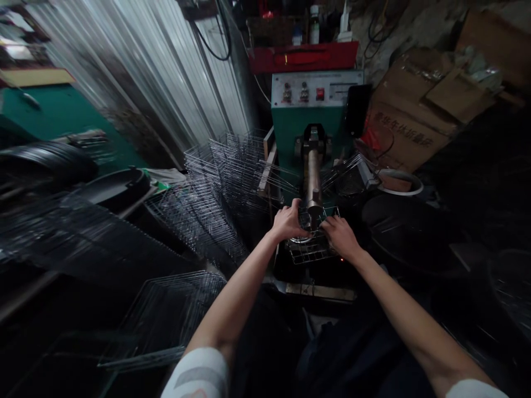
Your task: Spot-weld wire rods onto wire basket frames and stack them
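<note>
A small wire grid [313,255] sits under the metal electrode arm [314,179] of a green spot-welding machine [286,130]. At the grid's left side my left hand [287,222] grips its wires, close to a pale ring [299,240] by the electrode tip. My right hand [341,236] has its fingers curled over the grid's right edge, just right of the tip. Dim light and the hands hide exactly where the fingertips press.
Stacked wire racks [207,193] stand left of the machine, with more wire panels [174,298] at lower left. A cardboard box [409,110] and a black round container [409,229] are on the right. A red tray [305,57] with bottles sits above the control panel [336,80].
</note>
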The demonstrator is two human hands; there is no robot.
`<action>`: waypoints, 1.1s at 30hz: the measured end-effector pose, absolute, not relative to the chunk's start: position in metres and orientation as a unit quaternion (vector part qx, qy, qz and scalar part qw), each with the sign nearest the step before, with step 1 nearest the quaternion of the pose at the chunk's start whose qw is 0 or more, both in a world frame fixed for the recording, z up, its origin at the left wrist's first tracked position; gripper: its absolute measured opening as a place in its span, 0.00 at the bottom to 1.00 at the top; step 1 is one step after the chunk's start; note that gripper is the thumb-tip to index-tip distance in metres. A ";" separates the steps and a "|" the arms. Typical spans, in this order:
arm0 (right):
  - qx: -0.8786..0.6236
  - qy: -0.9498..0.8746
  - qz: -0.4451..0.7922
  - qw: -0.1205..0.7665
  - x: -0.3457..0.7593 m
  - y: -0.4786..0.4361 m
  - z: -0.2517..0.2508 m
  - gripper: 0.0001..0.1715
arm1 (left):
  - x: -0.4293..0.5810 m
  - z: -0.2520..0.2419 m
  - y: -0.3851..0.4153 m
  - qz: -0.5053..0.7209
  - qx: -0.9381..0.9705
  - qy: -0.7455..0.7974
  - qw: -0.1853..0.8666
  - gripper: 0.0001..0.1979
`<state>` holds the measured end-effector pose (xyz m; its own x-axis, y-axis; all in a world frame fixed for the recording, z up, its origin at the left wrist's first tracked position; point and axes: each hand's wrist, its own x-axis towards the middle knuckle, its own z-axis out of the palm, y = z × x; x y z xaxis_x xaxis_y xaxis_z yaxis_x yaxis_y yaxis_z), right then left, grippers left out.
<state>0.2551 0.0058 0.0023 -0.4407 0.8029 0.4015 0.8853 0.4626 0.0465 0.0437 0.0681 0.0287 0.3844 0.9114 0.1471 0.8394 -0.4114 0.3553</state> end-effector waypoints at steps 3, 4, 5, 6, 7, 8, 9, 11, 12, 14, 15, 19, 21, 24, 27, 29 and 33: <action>-0.505 -0.836 -0.119 0.177 0.256 0.009 -0.002 0.09 | 0.044 0.029 0.072 0.158 0.837 0.513 0.106 0.60; -0.504 -0.837 -0.114 0.181 0.256 0.010 -0.003 0.09 | 0.045 0.029 0.073 0.157 0.838 0.511 0.107 0.60; -0.501 -0.838 -0.107 0.187 0.256 0.011 -0.004 0.09 | 0.046 0.030 0.073 0.158 0.838 0.511 0.108 0.60; -0.497 -0.840 -0.095 0.195 0.256 0.012 -0.005 0.09 | 0.047 0.030 0.073 0.159 0.837 0.511 0.111 0.60; -0.491 -0.842 -0.076 0.209 0.256 0.013 -0.005 0.09 | 0.047 0.031 0.073 0.161 0.837 0.510 0.117 0.60; -0.483 -0.844 -0.052 0.227 0.257 0.014 -0.004 0.09 | 0.046 0.032 0.073 0.165 0.837 0.506 0.125 0.61; -0.474 -0.845 -0.026 0.247 0.258 0.014 -0.002 0.10 | 0.044 0.032 0.073 0.171 0.839 0.499 0.135 0.62; -0.463 -0.840 0.011 0.284 0.264 0.010 0.002 0.10 | 0.031 0.028 0.071 0.195 0.843 0.479 0.151 0.68; -0.463 -0.833 0.026 0.303 0.269 0.006 0.004 0.10 | 0.021 0.022 0.070 0.213 0.842 0.470 0.159 0.72; -0.475 -0.807 0.062 0.346 0.283 -0.007 0.006 0.11 | -0.002 -0.001 0.067 0.251 0.827 0.467 0.190 0.79; -0.486 -0.786 0.090 0.371 0.290 -0.015 0.006 0.11 | -0.013 -0.017 0.065 0.264 0.813 0.470 0.221 0.81; -0.540 -0.669 0.239 0.452 0.308 -0.050 -0.003 0.11 | -0.030 -0.097 0.054 0.298 0.713 0.445 0.452 0.82; -0.558 -0.592 0.318 0.487 0.306 -0.064 -0.010 0.18 | -0.022 -0.126 0.050 0.321 0.655 0.428 0.534 0.78; -0.572 -0.504 0.382 0.523 0.298 -0.079 -0.015 0.31 | -0.010 -0.140 0.045 0.345 0.619 0.429 0.560 0.72; -0.578 -0.485 0.396 0.524 0.295 -0.095 -0.011 0.27 | -0.015 -0.132 0.028 0.333 0.635 0.467 0.517 0.68; -0.571 -0.495 0.422 0.501 0.297 -0.107 -0.003 0.22 | -0.024 -0.123 0.008 0.326 0.661 0.477 0.479 0.66; -0.453 -0.565 0.535 0.434 0.299 -0.132 0.024 0.24 | -0.030 -0.102 -0.039 0.309 0.732 0.449 0.408 0.66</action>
